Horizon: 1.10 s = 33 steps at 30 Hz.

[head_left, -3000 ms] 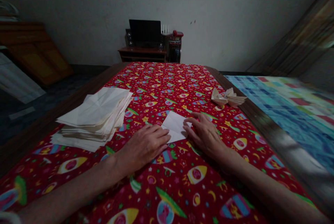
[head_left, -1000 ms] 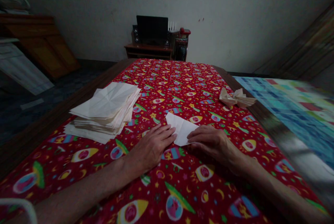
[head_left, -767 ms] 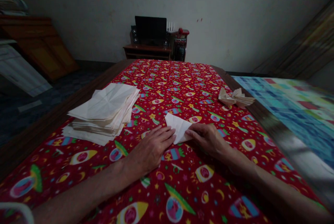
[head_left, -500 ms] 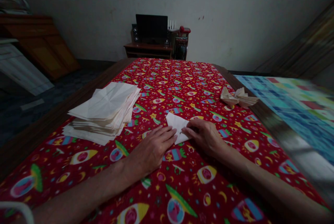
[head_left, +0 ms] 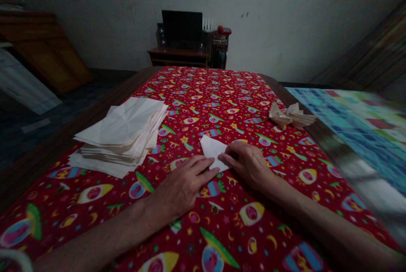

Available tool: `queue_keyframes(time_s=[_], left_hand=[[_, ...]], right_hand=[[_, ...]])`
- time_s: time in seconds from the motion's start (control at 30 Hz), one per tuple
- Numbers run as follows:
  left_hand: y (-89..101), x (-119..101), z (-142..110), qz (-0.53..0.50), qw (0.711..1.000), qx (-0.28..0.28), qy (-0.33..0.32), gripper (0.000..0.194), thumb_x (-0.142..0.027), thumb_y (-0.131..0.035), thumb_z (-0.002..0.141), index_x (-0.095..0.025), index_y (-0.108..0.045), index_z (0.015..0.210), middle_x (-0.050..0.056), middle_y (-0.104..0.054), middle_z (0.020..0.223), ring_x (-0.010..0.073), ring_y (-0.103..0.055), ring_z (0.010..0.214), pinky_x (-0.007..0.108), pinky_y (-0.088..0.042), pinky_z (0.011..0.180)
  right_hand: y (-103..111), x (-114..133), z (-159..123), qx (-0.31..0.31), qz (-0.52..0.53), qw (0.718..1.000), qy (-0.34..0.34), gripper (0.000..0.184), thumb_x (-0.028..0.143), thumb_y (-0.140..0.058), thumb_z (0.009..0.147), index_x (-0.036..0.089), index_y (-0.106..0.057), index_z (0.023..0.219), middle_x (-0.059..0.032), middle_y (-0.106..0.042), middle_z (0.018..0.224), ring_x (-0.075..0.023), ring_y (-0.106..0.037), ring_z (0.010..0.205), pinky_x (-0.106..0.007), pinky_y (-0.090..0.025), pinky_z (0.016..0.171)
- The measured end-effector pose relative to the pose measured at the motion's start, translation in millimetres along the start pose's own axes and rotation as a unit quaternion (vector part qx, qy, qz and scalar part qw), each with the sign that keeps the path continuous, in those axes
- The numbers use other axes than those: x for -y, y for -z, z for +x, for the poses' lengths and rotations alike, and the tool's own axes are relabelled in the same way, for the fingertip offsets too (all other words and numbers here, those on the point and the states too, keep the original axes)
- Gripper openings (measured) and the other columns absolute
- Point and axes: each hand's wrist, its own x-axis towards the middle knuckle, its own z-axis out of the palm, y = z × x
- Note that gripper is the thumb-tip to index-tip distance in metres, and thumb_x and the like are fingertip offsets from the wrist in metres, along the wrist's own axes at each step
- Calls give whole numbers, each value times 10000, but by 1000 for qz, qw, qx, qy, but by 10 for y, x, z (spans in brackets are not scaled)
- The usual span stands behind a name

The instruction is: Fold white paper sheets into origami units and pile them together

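**A:** Right in front of the person we've got a small folded white paper, lying flat on the surface, which is covered in red cloth printed with rockets and stars!

**B:** And look at the hands closing in on it! The left hand is flat on the cloth, palm down, fingers loosely spread, with the fingertips reaching the lower edge of the paper.

**A:** The right hand comes in from the other side, fingers slightly curved and close together, resting on the paper's right end. Is that a pinch?

**B:** Hard to call! The thumb is out of sight from up here, so I can't tell. What we can see is the paper's pointed end sticking out beyond the fingers, away from the person.

**A:** Over to the left, just beside the left hand, sits a tall stack of creased paper sheets, slightly fanned, with the top sheet showing radiating fold lines.

**B:** And on the far right, near the edge of the surface, there's a cluster of folded tan paper shapes, well apart from both hands.

**A:** Past that edge lies a bed with a blue checkered cover. Straight ahead, against the wall, a black monitor sits on a low wooden stand, with a red telephone beside it.
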Motion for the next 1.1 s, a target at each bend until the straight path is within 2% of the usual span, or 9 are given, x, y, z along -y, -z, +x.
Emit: queue_keyframes(time_s=[0.3, 0.43, 0.5, 0.57, 0.63, 0.7, 0.77, 0.9, 1.1], left_hand=[[13, -29, 30, 3, 999, 39, -16, 531, 25, -358, 816, -87, -433, 1330, 79, -477, 1372, 234, -384, 1215, 417, -415, 1027], [27, -40, 39, 10, 999, 49, -10, 513, 18, -368, 822, -82, -446, 1319, 75, -481, 1369, 240, -382, 1216, 421, -405, 1034], [32, -43, 43, 14, 998, 54, -7, 509, 9, -376, 827, -84, -441, 1323, 74, -482, 1368, 248, -389, 1211, 431, -412, 1023], [36, -43, 51, 15, 998, 58, -6, 502, -4, -384, 838, -98, -434, 1328, 69, -484, 1365, 253, -396, 1206, 438, -416, 1015], [40, -44, 59, 13, 998, 60, -11, 470, -30, -395, 858, -119, -448, 1316, 66, -503, 1339, 250, -402, 1205, 433, -411, 1019], [46, -46, 66, 9, 998, 58, -12, 421, -49, -408, 868, -130, -490, 1273, 68, -541, 1281, 245, -410, 1199, 420, -406, 1023], [51, -50, 69, 6, 999, 51, -10, 402, -48, -423, 863, -125, -510, 1248, 73, -559, 1243, 237, -418, 1193, 404, -403, 1028], [44, -49, 59, 13, 999, 39, -19, 481, -19, -414, 850, -120, -439, 1319, 69, -496, 1339, 230, -405, 1209, 390, -405, 1032], [30, -40, 47, 26, 998, 50, -17, 505, -4, -392, 845, -103, -415, 1340, 64, -476, 1372, 232, -398, 1217, 396, -420, 1017]], right_hand=[[-26, -17, -7, -24, -2, 1000, -2, 169, 313, -596, 828, 165, -579, 749, -20, -596, 710, -131, -521, 644, -229, -337, 574], [-27, -64, 6, -61, 3, 998, 10, 146, 281, -578, 837, 169, -577, 742, -14, -595, 683, -132, -528, 623, -235, -365, 563], [-8, -62, -18, -111, 4, 993, 35, 136, 249, -536, 861, 164, -592, 770, -31, -618, 708, -141, -546, 648, -245, -401, 584], [18, -20, -98, -146, -17, 984, 103, 159, 209, -474, 891, 153, -621, 868, -68, -662, 817, -169, -578, 753, -282, -447, 670], [42, 62, -235, -124, -49, 970, 202, 243, 174, -415, 910, 146, -617, 1043, -90, -682, 993, -200, -591, 914, -348, -460, 803], [55, 163, -402, -67, -80, 959, 263, 356, 157, -368, 916, 118, -536, 1228, -106, -617, 1203, -222, -539, 1109, -433, -390, 980], [60, 246, -556, -12, -128, 961, 246, 434, 140, -353, 918, 99, -430, 1343, -102, -501, 1355, -233, -424, 1263, -485, -293, 1075], [76, 254, -710, 45, -187, 958, 212, 561, 342, -399, 939, 66, -305, 1418, -116, -369, 1444, -250, -318, 1340, -468, -356, 1058], [169, 63, -719, 21, -225, 951, 210, 534, 369, -392, 939, 48, -393, 1366, -133, -442, 1385, -246, -406, 1289, -452, -396, 1037]])
